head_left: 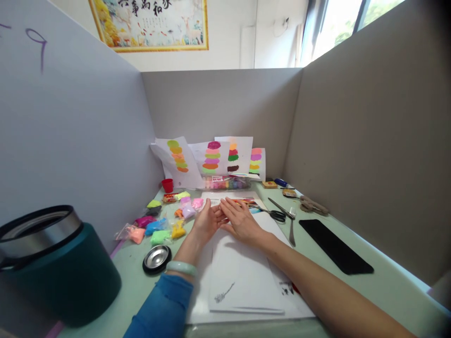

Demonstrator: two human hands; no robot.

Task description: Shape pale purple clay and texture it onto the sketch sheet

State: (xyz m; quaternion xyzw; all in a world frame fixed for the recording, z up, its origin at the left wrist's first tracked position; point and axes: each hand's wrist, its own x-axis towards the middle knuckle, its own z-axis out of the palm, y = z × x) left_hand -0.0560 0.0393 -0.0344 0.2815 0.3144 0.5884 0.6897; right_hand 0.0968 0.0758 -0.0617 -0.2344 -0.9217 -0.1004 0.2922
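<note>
My left hand and my right hand meet above the far part of a stack of white paper. The left palm faces inward, and the right hand's fingers lie across the left fingers. Whether anything sits between the palms is hidden. Black-handled scissors lie just beyond my right hand, next to a printed sheet. Small bags of coloured clay, among them a yellow one and a green one, lie left of my left hand.
A large teal mug stands at the left, near a round metal lid. On the right are a fork, a black phone-like slab and brown cord. Painted sheets lean at the back, behind a red cup.
</note>
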